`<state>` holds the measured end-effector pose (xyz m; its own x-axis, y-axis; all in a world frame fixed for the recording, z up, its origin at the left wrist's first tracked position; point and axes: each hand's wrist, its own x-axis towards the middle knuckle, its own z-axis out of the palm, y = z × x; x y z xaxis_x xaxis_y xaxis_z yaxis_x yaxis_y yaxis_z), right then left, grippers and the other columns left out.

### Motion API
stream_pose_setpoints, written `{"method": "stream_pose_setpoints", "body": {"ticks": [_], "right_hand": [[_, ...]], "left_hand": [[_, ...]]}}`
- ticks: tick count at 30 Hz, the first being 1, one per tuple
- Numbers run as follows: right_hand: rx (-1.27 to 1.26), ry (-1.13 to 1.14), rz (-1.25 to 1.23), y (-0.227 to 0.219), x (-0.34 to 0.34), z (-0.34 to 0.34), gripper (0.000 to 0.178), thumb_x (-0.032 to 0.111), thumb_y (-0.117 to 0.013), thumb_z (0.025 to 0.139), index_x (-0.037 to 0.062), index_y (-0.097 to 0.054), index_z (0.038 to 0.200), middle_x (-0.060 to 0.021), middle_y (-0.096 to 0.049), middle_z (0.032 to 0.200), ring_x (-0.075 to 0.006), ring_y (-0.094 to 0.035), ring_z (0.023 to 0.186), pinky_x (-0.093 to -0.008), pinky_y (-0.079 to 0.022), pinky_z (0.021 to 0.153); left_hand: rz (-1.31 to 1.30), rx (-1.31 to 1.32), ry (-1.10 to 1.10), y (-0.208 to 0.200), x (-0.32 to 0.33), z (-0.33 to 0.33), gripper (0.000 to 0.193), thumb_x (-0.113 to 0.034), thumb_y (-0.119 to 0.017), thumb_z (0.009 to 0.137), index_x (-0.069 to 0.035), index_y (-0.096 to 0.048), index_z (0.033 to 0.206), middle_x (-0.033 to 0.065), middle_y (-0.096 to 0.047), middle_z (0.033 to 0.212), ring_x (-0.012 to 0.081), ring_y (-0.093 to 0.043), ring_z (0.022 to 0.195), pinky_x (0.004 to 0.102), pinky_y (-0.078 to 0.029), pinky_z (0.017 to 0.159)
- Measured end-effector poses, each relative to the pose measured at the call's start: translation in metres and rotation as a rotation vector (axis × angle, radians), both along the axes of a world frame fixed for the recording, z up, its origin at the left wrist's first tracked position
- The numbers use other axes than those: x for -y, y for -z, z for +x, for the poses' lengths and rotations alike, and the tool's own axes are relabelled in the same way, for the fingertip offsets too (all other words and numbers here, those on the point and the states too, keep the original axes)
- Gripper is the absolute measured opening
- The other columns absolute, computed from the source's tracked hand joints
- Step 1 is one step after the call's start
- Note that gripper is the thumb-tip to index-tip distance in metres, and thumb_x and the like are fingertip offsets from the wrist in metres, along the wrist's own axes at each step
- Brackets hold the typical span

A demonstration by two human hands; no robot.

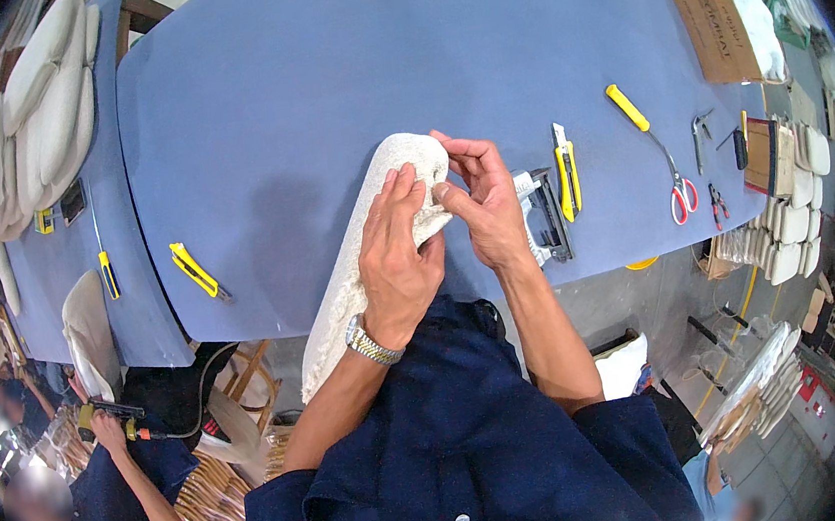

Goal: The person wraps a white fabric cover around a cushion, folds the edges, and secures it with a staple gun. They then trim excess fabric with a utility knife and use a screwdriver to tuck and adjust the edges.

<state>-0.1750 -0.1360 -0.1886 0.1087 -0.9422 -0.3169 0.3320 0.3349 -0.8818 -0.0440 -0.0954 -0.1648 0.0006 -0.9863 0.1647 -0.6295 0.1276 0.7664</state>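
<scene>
A long cream fabric-covered cushion pad (337, 313) lies slantwise over the table's near edge, its rounded end on the tabletop. My left hand (399, 257), a metal watch on its wrist, lies on the pad with fingers stretched toward the rounded end. My right hand (484, 199) is closed on the pad's right edge, with thumb on the near side and fingers curled around the end. Bunched fabric shows between the two hands. Just right of my right hand, partly behind it, stands a grey and black staple gun (550, 223).
On the blue table (250, 86) lie yellow cutters (567, 174), (195, 270), red-handled scissors (683, 197), pliers (719, 206) and a screwdriver (109, 275). A cardboard box (712, 26) stands far right. Stacked cream pads (46, 105) sit left. A co-worker holds a power tool (106, 419) lower left.
</scene>
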Motion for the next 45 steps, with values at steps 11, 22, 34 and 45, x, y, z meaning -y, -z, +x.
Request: {"method": "stream_pose_setpoints", "body": {"ticks": [11, 22, 34, 45], "right_hand": [[-0.058, 0.084, 0.046, 0.007, 0.001, 0.005, 0.046, -0.012, -0.060, 0.082, 0.0044, -0.046, 0.123, -0.0172, -0.051, 0.144, -0.0211, -0.051, 0.127, -0.0378, -0.043, 0.108], [-0.114, -0.015, -0.072, 0.031, -0.013, -0.015, 0.055, -0.004, -0.062, 0.084, 0.0060, -0.045, 0.135, -0.0123, -0.051, 0.141, -0.0215, -0.049, 0.129, -0.0394, -0.040, 0.113], [-0.261, -0.117, -0.183, 0.043, -0.005, -0.029, 0.053, 0.011, -0.066, 0.076, 0.0077, -0.052, 0.128, -0.0104, -0.063, 0.115, -0.0230, -0.061, 0.100, -0.0364, -0.049, 0.086], [-0.180, -0.108, -0.241, 0.073, -0.117, -0.061, 0.028, 0.029, -0.066, 0.094, 0.0072, -0.066, 0.111, -0.0027, -0.063, 0.098, -0.0131, -0.064, 0.090, -0.0329, -0.056, 0.068]], "left_hand": [[-0.007, 0.018, 0.014, 0.004, -0.002, -0.008, 0.050, 0.007, -0.073, 0.075, 0.001, -0.060, 0.124, 0.0195, -0.059, 0.140, 0.0383, -0.053, 0.134, 0.0442, -0.043, 0.112], [0.308, -0.429, 0.060, -0.012, -0.034, 0.027, 0.037, -0.003, -0.069, 0.091, 0.005, -0.062, 0.126, 0.0176, -0.063, 0.135, 0.0280, -0.058, 0.129, 0.0394, -0.046, 0.109], [0.811, -0.129, -0.374, 0.115, -0.195, 0.197, 0.050, -0.033, -0.056, 0.104, 0.009, -0.056, 0.130, 0.0239, -0.063, 0.128, 0.0309, -0.062, 0.115, 0.0390, -0.050, 0.097], [0.446, 0.012, -0.143, 0.108, -0.082, 0.134, 0.048, -0.033, -0.052, 0.104, 0.008, -0.056, 0.129, 0.0243, -0.062, 0.128, 0.0342, -0.059, 0.117, 0.0428, -0.046, 0.100]]}}
